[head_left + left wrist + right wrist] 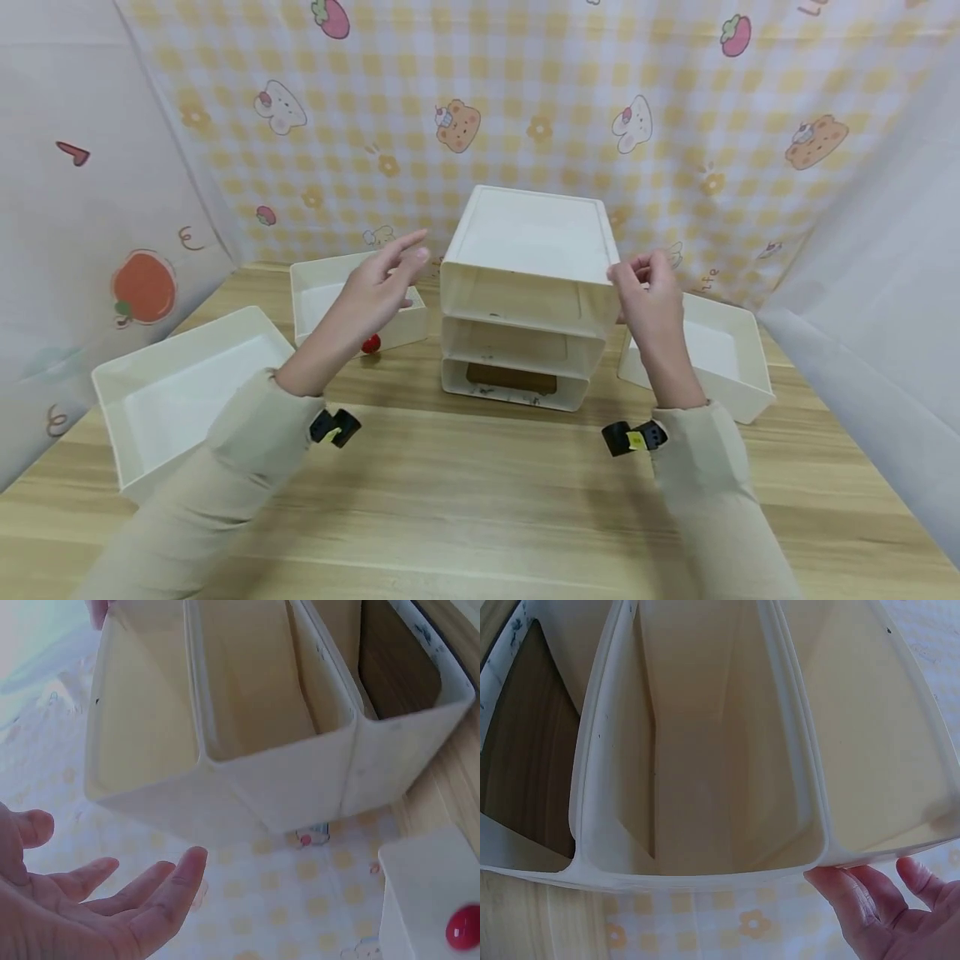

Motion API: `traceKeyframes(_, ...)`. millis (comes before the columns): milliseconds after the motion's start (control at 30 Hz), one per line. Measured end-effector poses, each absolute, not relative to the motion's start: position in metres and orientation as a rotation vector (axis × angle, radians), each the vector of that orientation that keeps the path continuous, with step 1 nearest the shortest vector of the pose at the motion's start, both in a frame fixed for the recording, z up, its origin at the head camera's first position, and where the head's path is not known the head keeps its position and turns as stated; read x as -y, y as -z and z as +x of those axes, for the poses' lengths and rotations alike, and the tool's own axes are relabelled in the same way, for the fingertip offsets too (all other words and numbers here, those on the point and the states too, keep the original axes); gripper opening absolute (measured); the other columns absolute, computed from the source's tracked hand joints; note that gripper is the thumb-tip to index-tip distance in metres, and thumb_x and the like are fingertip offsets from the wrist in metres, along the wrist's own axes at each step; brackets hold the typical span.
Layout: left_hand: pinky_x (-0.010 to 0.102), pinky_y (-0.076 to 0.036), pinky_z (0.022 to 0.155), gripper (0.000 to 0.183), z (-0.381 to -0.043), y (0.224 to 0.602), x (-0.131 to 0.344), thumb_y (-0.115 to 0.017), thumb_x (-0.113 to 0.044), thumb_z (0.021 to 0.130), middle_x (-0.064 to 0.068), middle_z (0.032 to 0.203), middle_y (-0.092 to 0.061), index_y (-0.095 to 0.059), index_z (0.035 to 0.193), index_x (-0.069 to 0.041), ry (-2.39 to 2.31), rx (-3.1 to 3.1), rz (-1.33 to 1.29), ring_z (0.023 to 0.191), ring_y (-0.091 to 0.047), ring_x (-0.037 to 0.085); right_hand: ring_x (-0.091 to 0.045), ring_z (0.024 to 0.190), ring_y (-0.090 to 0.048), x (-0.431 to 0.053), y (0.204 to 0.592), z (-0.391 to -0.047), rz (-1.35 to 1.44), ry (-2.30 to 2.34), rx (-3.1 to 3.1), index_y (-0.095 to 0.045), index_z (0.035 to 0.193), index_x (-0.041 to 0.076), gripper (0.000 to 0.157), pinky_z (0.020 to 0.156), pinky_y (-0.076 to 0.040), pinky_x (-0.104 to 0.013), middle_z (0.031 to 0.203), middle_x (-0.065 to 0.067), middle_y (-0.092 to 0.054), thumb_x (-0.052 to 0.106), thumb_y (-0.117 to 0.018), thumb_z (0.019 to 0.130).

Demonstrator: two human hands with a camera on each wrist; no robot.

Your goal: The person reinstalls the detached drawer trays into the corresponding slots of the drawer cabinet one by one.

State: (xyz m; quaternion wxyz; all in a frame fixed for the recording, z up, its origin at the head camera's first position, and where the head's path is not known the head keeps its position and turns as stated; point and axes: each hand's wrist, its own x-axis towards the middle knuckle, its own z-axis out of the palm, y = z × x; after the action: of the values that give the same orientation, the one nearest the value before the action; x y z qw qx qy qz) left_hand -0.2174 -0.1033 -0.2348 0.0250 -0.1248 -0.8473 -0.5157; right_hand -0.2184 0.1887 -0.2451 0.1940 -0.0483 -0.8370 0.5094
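A stack of three cream plastic drawer housings (534, 233) stands mid-table, their front openings facing me and no drawers inside. My left hand (378, 287) hovers left of the stack, fingers spread and relaxed, holding nothing; the left wrist view shows a gap between its fingertips (193, 862) and the side wall. At the upper right front corner is my right hand (654, 296). Its fingertips (832, 879) touch the outer side wall of the housings in the right wrist view, with the thumb on that same outer side.
A loose cream drawer (112, 417) lies at the front left. Behind my left forearm sits another drawer (408, 327) with a red knob (371, 343). To the right of the stack is a further drawer (738, 392). A checked cloth (525, 92) hangs behind the wooden table (480, 500).
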Motion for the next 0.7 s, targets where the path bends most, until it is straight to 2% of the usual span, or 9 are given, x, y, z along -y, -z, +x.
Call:
traceKeyframes(200, 0.048, -0.046, 0.096, 0.053, -0.198, 0.231, 0.129, -0.036, -0.047, 0.097, 0.012, 0.143, -0.041, -0.029, 0.146, -0.028, 1.463, 2.625, -0.379, 0.124, -0.047, 0.032, -0.013, 0.075, -0.045, -0.191, 0.246, -0.22, -0.147, -1.418, 2.353, -0.043, 0.093, 0.018, 0.017, 0.053, -0.049, -0.02, 0.09, 0.002, -0.044, 0.034, -0.047, 0.089)
traceKeyframes(300, 0.051, -0.046, 0.093, 0.052, -0.185, 0.23, 0.144, -0.037, -0.049, 0.097, 0.011, 0.143, -0.042, -0.029, 0.145, -0.031, 1.353, 2.644, -0.333, 0.123, -0.047, 0.033, -0.013, 0.076, -0.045, -0.191, 0.247, -0.221, -0.149, -1.426, 2.344, -0.043, 0.093, 0.017, 0.017, 0.052, -0.049, -0.019, 0.09, 0.002, -0.043, 0.033, -0.047, 0.089)
traceKeyframes(500, 0.06, -0.038, 0.093, 0.052, -0.162, 0.233, 0.18, -0.037, -0.048, 0.096, 0.012, 0.144, -0.04, -0.027, 0.146, -0.034, 1.214, 2.662, -0.245, 0.126, -0.042, 0.038, -0.012, 0.074, -0.045, -0.191, 0.247, -0.221, -0.144, -1.436, 2.338, -0.043, 0.091, 0.018, 0.015, 0.052, -0.049, -0.019, 0.089, 0.002, -0.043, 0.032, -0.048, 0.089)
traceKeyframes(633, 0.06, -0.038, 0.09, 0.05, -0.15, 0.239, 0.206, -0.039, -0.042, 0.098, 0.013, 0.143, -0.041, -0.027, 0.145, -0.035, 1.15, 2.648, -0.204, 0.123, -0.043, 0.04, -0.012, 0.073, -0.044, -0.191, 0.246, -0.221, -0.14, -1.434, 2.337, -0.044, 0.091, 0.018, 0.015, 0.052, -0.049, -0.019, 0.089, 0.002, -0.044, 0.033, -0.048, 0.089)
traceKeyframes(700, 0.05, -0.044, 0.085, 0.049, -0.145, 0.243, 0.219, -0.04, -0.04, 0.098, 0.013, 0.142, -0.042, -0.026, 0.145, -0.037, 1.1, 2.651, -0.168, 0.12, -0.046, 0.038, -0.012, 0.073, -0.044, -0.19, 0.246, -0.221, -0.137, -1.438, 2.331, -0.044, 0.091, 0.018, 0.015, 0.051, -0.048, -0.019, 0.089, 0.002, -0.044, 0.033, -0.048, 0.089)
